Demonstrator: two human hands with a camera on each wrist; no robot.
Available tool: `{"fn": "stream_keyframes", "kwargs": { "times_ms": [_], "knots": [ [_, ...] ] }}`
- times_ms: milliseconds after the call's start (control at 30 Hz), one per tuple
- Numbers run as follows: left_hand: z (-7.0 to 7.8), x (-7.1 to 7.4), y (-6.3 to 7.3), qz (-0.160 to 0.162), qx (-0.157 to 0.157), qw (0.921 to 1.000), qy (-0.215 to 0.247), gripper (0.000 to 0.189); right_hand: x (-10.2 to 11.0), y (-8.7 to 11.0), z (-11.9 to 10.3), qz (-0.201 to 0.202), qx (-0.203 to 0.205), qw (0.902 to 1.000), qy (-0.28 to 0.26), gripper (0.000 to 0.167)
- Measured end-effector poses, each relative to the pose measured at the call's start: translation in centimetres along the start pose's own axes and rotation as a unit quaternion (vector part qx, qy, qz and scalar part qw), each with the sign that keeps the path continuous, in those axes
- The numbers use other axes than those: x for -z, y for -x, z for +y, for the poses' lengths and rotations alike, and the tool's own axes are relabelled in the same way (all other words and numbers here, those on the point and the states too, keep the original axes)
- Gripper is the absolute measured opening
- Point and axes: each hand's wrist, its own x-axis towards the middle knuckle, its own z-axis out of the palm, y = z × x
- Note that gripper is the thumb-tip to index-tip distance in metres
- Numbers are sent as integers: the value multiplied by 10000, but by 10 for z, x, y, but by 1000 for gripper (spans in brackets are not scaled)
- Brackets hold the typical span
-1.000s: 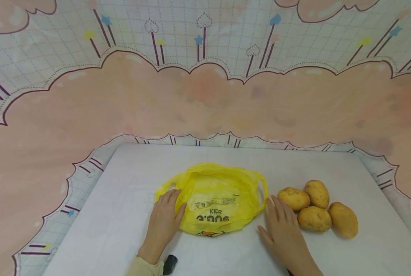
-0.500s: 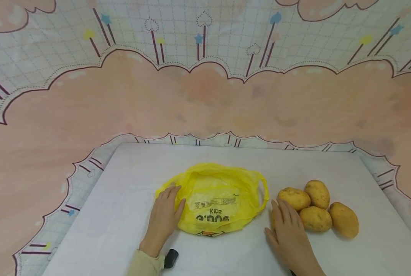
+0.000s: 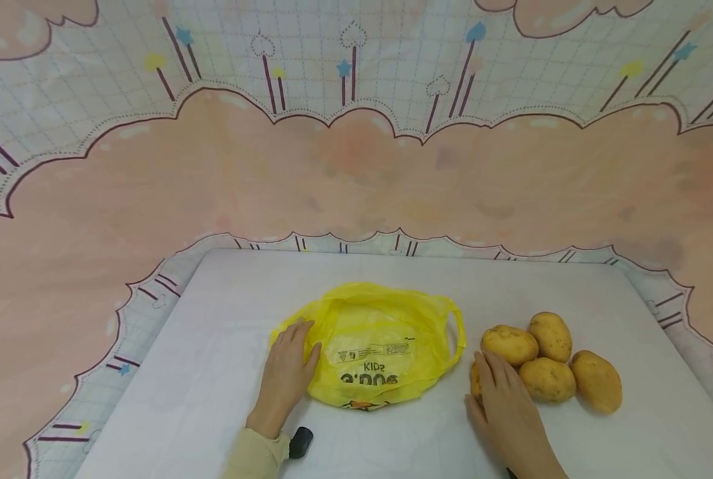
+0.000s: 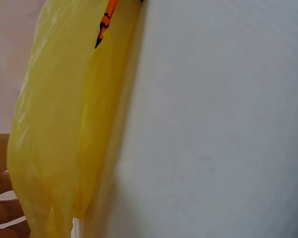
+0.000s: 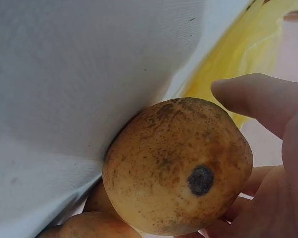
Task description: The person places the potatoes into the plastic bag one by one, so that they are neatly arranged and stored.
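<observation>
A yellow plastic bag (image 3: 368, 326) with dark print lies flat at mid-table, its looped handle toward the right. My left hand (image 3: 285, 372) rests on the bag's left edge with relaxed, fairly straight fingers. In the left wrist view, fingers (image 4: 9, 210) show beside the yellow plastic. My right hand (image 3: 509, 412) is over a potato (image 5: 176, 168), which it mostly hides from the head camera. Its fingers look straight and loose around that potato. The thumb (image 5: 238, 94) stands out near the potato's top; whether it touches cannot be told.
Several more potatoes lie in a cluster right of my right hand, among them a far one (image 3: 550, 337) and a rightmost one (image 3: 596, 382). They stand on a white table (image 3: 237, 286). A patterned cloth backdrop (image 3: 356, 179) hangs behind it.
My right hand has shifted right and slightly toward me, away from the bag's handle, so the potato's left side now shows. The left hand has slid slightly up along the bag.
</observation>
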Motion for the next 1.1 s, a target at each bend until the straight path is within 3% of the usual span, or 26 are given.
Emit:
{"fn": "stream_keyframes", "kwargs": {
  "times_ms": [333,600,767,1100],
  "knots": [
    [-4,0,-4,-150,275,9995,74,44,2,1,1,-17,149,9997,200,58],
    [-4,-1,-7,-306,542,9980,61,44,7,-1,3,-132,112,9998,117,59],
    [-6,-3,-8,-378,552,9977,73,43,9,-3,4,-199,94,9998,35,56],
    [-11,-1,-8,-387,531,9975,242,39,7,-4,7,66,224,9997,-60,56]
  ]
}}
